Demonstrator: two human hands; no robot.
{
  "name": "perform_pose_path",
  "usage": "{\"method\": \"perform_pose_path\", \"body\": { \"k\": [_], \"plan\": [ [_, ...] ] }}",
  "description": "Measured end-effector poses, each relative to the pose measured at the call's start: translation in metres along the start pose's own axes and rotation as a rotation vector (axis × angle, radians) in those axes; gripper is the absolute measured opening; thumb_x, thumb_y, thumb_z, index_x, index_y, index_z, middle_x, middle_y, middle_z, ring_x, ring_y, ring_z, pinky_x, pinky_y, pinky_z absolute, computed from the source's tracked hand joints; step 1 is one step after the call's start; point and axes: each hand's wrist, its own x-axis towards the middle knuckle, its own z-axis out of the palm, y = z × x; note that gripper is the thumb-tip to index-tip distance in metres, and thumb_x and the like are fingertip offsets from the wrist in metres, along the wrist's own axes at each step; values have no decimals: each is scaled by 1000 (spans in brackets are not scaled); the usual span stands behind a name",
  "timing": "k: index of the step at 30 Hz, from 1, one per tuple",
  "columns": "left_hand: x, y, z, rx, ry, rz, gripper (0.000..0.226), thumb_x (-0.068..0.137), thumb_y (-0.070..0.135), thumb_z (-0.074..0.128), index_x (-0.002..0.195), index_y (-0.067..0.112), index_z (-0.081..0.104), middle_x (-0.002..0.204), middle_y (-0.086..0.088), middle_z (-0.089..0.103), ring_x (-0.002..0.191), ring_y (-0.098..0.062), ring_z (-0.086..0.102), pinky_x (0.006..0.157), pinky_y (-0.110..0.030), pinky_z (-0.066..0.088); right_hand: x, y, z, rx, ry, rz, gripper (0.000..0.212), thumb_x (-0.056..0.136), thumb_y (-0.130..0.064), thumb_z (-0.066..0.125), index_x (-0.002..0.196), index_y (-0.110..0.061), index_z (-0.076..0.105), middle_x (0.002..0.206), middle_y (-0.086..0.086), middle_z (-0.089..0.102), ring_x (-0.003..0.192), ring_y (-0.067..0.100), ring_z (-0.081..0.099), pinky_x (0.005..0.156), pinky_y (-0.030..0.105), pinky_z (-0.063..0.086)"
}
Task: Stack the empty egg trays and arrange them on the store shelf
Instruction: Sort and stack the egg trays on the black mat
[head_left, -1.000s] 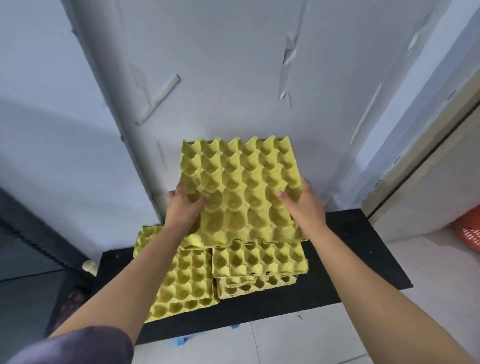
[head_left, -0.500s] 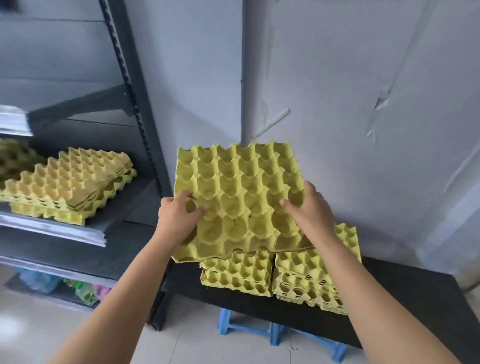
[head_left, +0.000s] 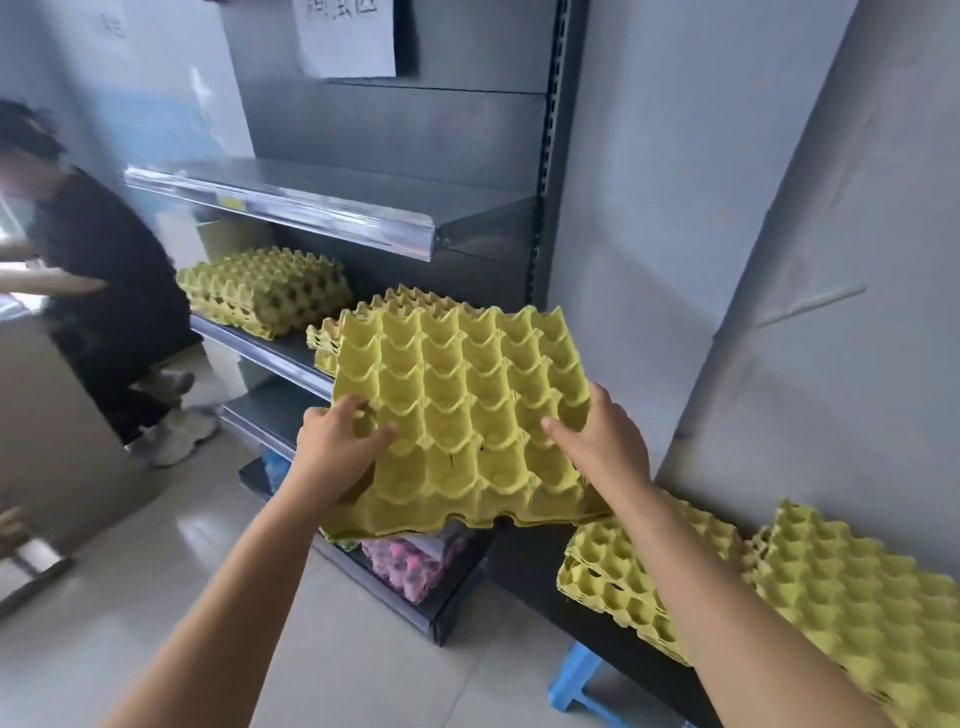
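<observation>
- While both hands hold the tray (head_left: 462, 415), keep it flat so it does not tip.
- Left hand (head_left: 337, 447) has its fingers (head_left: 382, 434) curled over the tray's left edge; right hand (head_left: 602, 447) grips the right edge the same way, so the tray hangs in the air between the fingers.
- Just past the fingertips, a short pile (head_left: 363, 317) sits on the shelf (head_left: 270, 353), partly hidden by the tray.
- Line the cups up over that pile, then lower slowly so they nest.
- Let go only when it sits snug.
- More trays (head_left: 857, 597) wait on the bench (head_left: 597, 631), beside the right wrist.
</observation>
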Motion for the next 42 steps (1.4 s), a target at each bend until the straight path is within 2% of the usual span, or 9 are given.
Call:
{"method": "perform_pose_path", "body": {
  "k": [7,11,14,21,25,34,42],
  "plan": [
    [55,-89,-98,33,108,-52,56,84,39,65,132,14,49,121,-21,46,113,-35,48,99,-42,42,17,-124,91,50,-64,-84,79,83,-56,59,144,-16,30,133,8,52,120,28,52,93,42,49],
    [87,-133,-139,29,143,-122,54,85,39,63,132,16,48,122,-19,42,114,-35,47,100,-44,42,33,-184,135,78,-126,-129,83,85,-54,60,148,-14,24,141,10,46,127,30,46,100,43,44],
    [112,-158,-156,13,163,-157,52,85,40,63,130,18,49,122,-18,42,115,-35,45,100,-44,42,49,-214,160,71,-159,-175,83,87,-52,58,149,-12,21,143,10,43,130,28,43,98,39,41],
    [197,-204,-185,-15,217,-209,51,84,40,63,128,19,50,122,-16,41,115,-34,45,98,-44,43,118,-283,224,57,-207,-228,83,87,-52,57,150,-13,19,143,10,44,127,29,47,93,37,43],
    [246,-223,-202,-11,244,-238,52,84,40,64,129,19,49,122,-17,40,116,-34,44,99,-45,42,160,-322,259,60,-227,-249,85,86,-53,58,150,-14,18,144,11,42,129,30,44,95,38,42],
    [352,-289,-254,-24,261,-295,56,80,40,69,129,20,50,123,-17,40,115,-34,46,99,-45,44,232,-420,343,19,-294,-262,90,83,-55,61,151,-15,16,143,15,40,129,33,42,98,41,40],
    [494,-345,-296,25,147,-175,54,82,39,67,128,19,50,124,-18,42,117,-34,45,100,-41,42,286,-492,415,36,-230,-104,90,85,-54,60,152,-16,12,145,14,39,131,33,41,98,40,40]
  ]
}}
